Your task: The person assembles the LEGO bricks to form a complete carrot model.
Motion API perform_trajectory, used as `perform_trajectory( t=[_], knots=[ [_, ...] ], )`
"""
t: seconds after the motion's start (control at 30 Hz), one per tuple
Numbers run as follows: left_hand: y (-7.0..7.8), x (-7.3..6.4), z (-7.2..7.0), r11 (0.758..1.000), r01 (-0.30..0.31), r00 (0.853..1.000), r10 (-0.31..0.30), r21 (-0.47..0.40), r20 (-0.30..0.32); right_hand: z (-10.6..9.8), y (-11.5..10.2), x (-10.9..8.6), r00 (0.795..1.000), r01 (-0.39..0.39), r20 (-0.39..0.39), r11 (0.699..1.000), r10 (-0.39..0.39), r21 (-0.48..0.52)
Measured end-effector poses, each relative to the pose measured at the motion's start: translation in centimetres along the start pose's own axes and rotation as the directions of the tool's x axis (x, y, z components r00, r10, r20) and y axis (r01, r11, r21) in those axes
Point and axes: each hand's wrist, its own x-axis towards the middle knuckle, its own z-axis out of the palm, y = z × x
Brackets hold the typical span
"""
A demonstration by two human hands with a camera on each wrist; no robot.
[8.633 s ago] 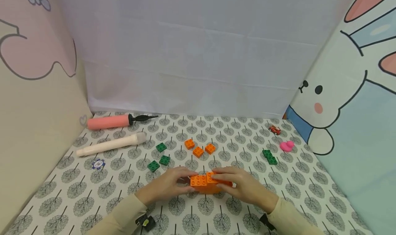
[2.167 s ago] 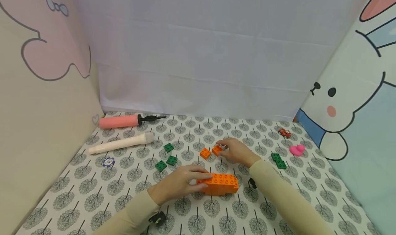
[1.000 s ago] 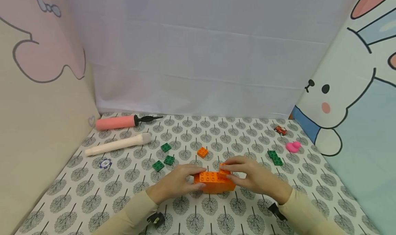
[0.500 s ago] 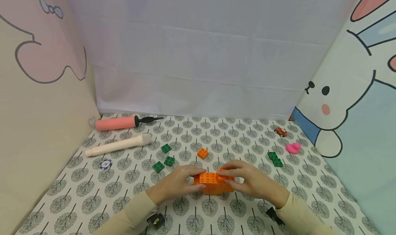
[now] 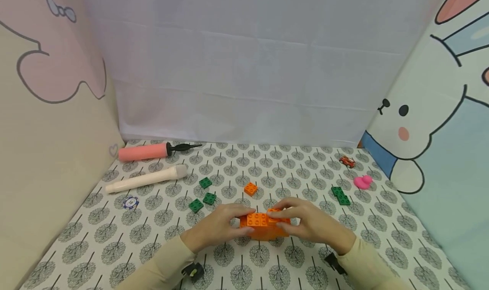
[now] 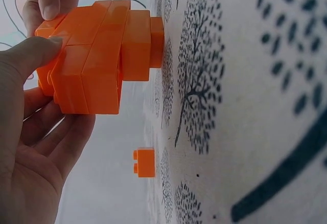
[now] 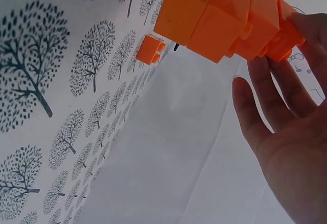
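A built block of orange toy bricks (image 5: 263, 233) stands low at the front middle of the table; in the left wrist view the stepped orange block (image 6: 102, 55) has its narrowest brick lowest, close over the cloth. My left hand (image 5: 217, 225) grips its left end, thumb on the near side and fingers behind. With thumb and fingertips, my right hand (image 5: 307, 221) pinches an orange brick (image 5: 273, 216) on top toward the right end, partly hidden by the fingers. One loose orange brick (image 5: 250, 189) lies beyond the block, studs up.
Three green bricks (image 5: 209, 198) lie left of centre, and a joined green pair (image 5: 340, 196) at right. A pink duck (image 5: 363, 181) and red toy car (image 5: 347, 161) are farther right. At left are a poker chip (image 5: 130, 202), a cream tube (image 5: 145, 179) and a pink pump (image 5: 143, 152).
Of three loose orange bricks, one remains loose. My right hand picked up one behind the block, brought it back and pressed it down on top. My left hand has kept hold of the block.
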Motion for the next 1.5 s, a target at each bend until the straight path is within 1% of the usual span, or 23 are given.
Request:
perform_trajectory(
  t=[0.13,0.33,0.43,0.67,0.83,1.03,1.17,1.27,1.37,1.5],
  knots=[
    [0.0,0.1,0.1,1.000,-0.018,1.000,0.017,-0.004,-0.005,-0.1,-0.1,-0.1,1.000,0.002,0.004,1.000,-0.002,0.007],
    [0.1,0.1,0.0,1.000,0.005,1.000,-0.005,-0.009,-0.002,-0.1,-0.2,-0.1,1.000,0.019,0.000,0.999,-0.019,-0.031],
    [0.1,0.1,0.0,1.000,0.016,1.000,-0.016,-0.012,0.001,0.0,-0.2,-0.1,1.000,0.011,0.004,0.999,-0.011,-0.037],
    [-0.1,0.0,-0.1,1.000,0.006,1.000,-0.006,-0.001,-0.005,0.1,-0.1,0.0,1.000,-0.006,0.004,1.000,0.006,0.013],
    [-0.1,0.0,-0.1,1.000,0.000,1.000,0.000,-0.005,-0.010,0.3,0.1,-0.1,1.000,-0.009,-0.009,0.999,0.009,0.045],
    [-0.1,0.1,0.0,0.999,0.028,1.000,-0.027,-0.035,0.007,0.8,0.6,-0.5,0.999,-0.004,-0.043,0.999,0.006,0.046],
    [0.0,0.1,0.0,0.999,0.037,0.999,-0.037,-0.030,0.012,1.1,0.8,-0.7,0.997,-0.004,-0.075,0.999,0.008,0.043],
    [0.1,0.1,-0.1,0.999,0.042,0.999,-0.042,-0.023,0.014,1.4,0.9,-0.9,0.995,-0.023,-0.098,0.999,0.027,0.045],
    [0.2,0.0,-0.1,0.999,0.045,0.999,-0.045,-0.028,0.014,1.6,1.0,-1.1,0.990,-0.044,-0.131,0.999,0.046,0.016],
    [0.2,0.0,-0.1,0.999,0.047,0.999,-0.047,-0.023,0.010,1.8,1.1,-1.4,0.983,-0.111,-0.149,0.994,0.108,-0.013]
  ],
)
